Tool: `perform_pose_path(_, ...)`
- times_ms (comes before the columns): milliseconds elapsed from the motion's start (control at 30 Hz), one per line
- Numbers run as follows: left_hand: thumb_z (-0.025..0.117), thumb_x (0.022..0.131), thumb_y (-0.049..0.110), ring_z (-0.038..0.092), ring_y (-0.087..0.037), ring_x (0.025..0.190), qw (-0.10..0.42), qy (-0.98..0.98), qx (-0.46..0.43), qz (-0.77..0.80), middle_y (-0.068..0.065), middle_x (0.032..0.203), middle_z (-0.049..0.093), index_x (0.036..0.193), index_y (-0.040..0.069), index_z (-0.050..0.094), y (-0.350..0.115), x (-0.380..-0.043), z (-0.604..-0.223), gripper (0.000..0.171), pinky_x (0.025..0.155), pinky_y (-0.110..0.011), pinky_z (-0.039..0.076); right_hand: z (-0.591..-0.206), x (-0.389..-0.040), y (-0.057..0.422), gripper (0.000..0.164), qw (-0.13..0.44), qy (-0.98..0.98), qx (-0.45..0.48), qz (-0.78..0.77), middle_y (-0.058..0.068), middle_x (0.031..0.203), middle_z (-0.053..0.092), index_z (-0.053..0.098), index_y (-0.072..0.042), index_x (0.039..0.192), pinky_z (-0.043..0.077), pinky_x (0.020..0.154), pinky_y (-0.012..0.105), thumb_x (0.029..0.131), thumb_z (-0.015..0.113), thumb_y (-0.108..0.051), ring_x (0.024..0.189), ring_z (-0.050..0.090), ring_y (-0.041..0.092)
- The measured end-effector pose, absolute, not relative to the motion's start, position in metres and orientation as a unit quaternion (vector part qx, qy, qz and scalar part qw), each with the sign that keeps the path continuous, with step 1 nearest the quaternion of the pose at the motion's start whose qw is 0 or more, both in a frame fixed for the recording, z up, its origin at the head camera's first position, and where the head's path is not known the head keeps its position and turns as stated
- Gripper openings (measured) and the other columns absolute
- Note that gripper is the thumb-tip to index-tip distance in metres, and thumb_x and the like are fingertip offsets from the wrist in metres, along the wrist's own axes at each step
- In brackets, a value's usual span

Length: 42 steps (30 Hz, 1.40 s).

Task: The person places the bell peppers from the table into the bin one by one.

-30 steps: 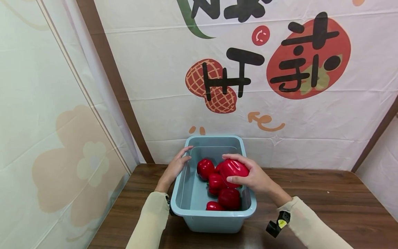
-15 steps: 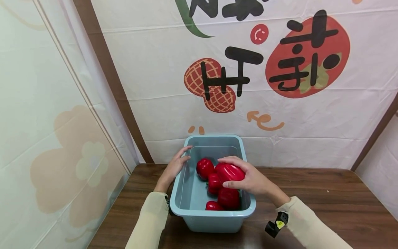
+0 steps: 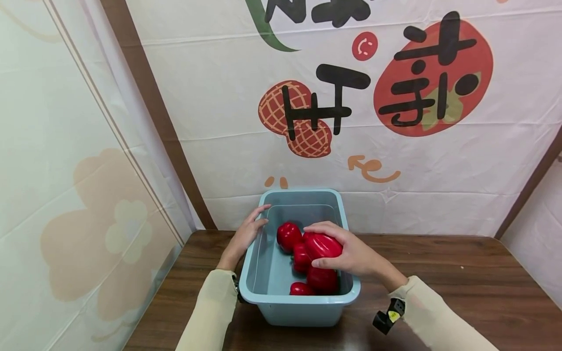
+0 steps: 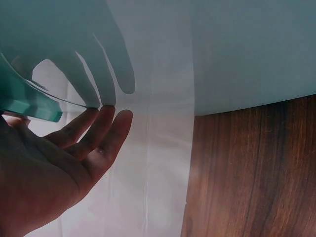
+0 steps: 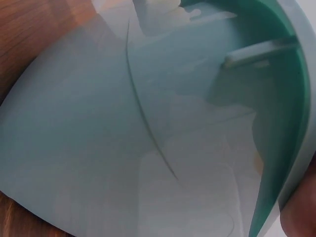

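A light blue plastic basin (image 3: 305, 311) stands on the table, with several red bell peppers inside. My right hand (image 3: 353, 253) holds one bell pepper (image 3: 323, 247) inside the basin, thumb in front and fingers behind, overlapping the pile. Close by lie a rounded pepper (image 3: 289, 237) towards the back, another pepper (image 3: 322, 280) in front and a partly shown one (image 3: 301, 289) at the near wall. My left hand (image 3: 242, 240) holds the basin's left rim; in the left wrist view its fingertips (image 4: 123, 118) touch the outer wall. Only the basin's wall (image 5: 94, 128) and a sliver of hand show in the right wrist view.
The dark wood table (image 3: 439, 278) extends to both sides of the basin. A white printed curtain (image 3: 228, 146) hangs right behind it, and a pale curtain (image 3: 88, 195) with a flower print runs along the left. A black strap device (image 3: 389, 316) sits on the right wrist.
My right hand has lowered the bell pepper and shifted it slightly left, closer over the other peppers. My left hand stays at the rim. The head view has tilted slightly.
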State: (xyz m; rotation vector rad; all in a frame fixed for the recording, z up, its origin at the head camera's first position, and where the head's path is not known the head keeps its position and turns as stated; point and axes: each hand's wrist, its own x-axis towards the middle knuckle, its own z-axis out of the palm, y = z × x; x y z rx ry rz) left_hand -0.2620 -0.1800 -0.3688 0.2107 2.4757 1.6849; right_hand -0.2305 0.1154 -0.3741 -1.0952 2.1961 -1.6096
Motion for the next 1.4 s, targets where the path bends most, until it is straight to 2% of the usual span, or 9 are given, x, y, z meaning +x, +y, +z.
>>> perform_pose_path(233,0.039,0.104,0.02,0.038,-0.041,0.133,0.068,0.821,0.069,0.563,-0.016,0.162,0.022,0.154,0.013,0.034,-0.18,-0.262,-0.368,0.05,0.104,-0.06,0.038,-0.374,-0.231,0.115,0.071,0.099,0.749,-0.374,-0.538,-0.003,0.138,0.048,0.051,-0.026,0.142,0.058,0.082,0.036,0.079,0.083,-0.023,0.126,0.046,0.03)
perform_pose_path(567,0.039,0.105,0.019,0.032,-0.04,0.138,0.071,0.818,0.069,0.566,-0.014,0.163,0.019,0.154,0.013,0.034,-0.179,-0.262,-0.368,0.05,0.109,-0.062,0.031,-0.376,-0.231,0.114,0.068,0.09,0.758,-0.39,-0.516,-0.003,0.139,0.047,0.051,-0.028,0.141,0.057,0.083,0.033,0.08,0.081,-0.026,0.126,0.046,0.028)
perform_pose_path(933,0.038,0.105,0.02,0.035,-0.041,0.137,0.072,0.82,0.068,0.564,-0.014,0.163,0.019,0.154,0.014,0.033,-0.179,-0.262,-0.368,0.05,0.107,-0.062,0.033,-0.377,-0.23,0.114,0.067,0.083,0.768,-0.389,-0.502,-0.007,0.138,0.048,0.052,-0.034,0.14,0.057,0.083,0.032,0.08,0.081,-0.029,0.125,0.048,0.026)
perform_pose_path(1267,0.037,0.105,0.019,0.035,-0.041,0.136,0.075,0.823,0.065,0.559,-0.015,0.163,0.019,0.154,0.013,0.032,-0.178,-0.262,-0.367,0.05,0.107,-0.062,0.035,-0.378,-0.229,0.113,0.068,0.084,0.772,-0.386,-0.498,-0.009,0.14,0.047,0.051,-0.035,0.141,0.057,0.083,0.032,0.08,0.081,-0.03,0.126,0.047,0.026)
perform_pose_path(1400,0.037,0.105,0.02,0.033,-0.041,0.138,0.074,0.817,0.065,0.568,-0.014,0.163,0.018,0.155,0.015,0.032,-0.182,-0.273,-0.381,0.05,0.108,-0.063,0.032,-0.378,-0.229,0.113,0.068,0.081,0.772,-0.39,-0.495,-0.009,0.14,0.047,0.051,-0.032,0.142,0.057,0.084,0.032,0.081,0.08,-0.03,0.126,0.047,0.026)
